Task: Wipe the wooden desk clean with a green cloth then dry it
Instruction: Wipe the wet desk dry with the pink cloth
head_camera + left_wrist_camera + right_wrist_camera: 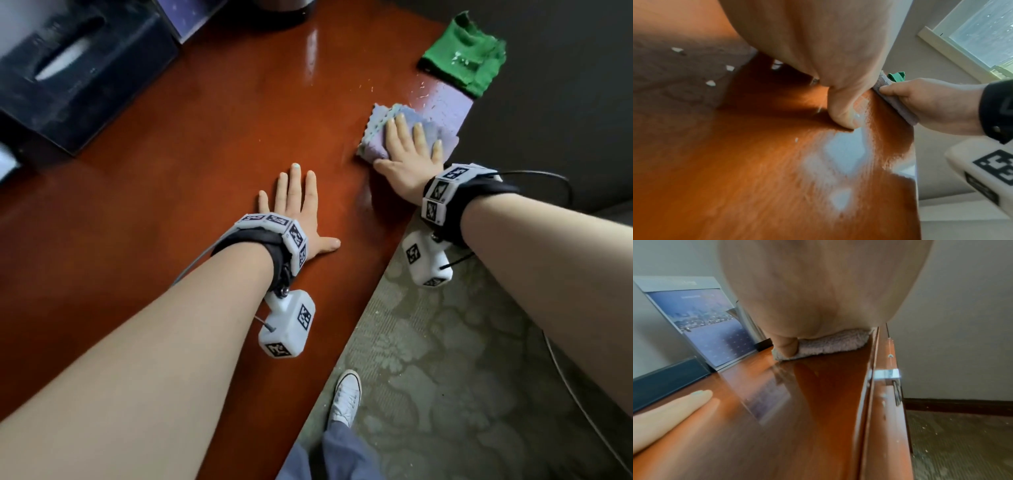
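- The green cloth (466,54) lies crumpled at the far right corner of the wooden desk (191,144), partly hanging over the edge, with nobody touching it. From that I judge the wet wipe is finished.
- The right hand (409,154) lies flat, fingers straight and spread, pressing a folded lilac-grey microfibre cloth (383,130) onto the desk near its front edge. The thumb rests along the cloth's near side. This looks like the drying stage, already under way.
- The left hand (298,209) is spread open, palm down on the bare wood and holding nothing. It seems only to brace the person.
- Pale specks (430,99) are scattered on the desk between the two cloths, so that corner does not look done.
- The wood around the left hand shines and looks clear of specks, though I cannot tell gloss from damp.
- A dark tissue box (68,75) sits at the far left. The surface under it is hidden.
- Left to do, by my reckoning: dry toward the corner and clear those specks.
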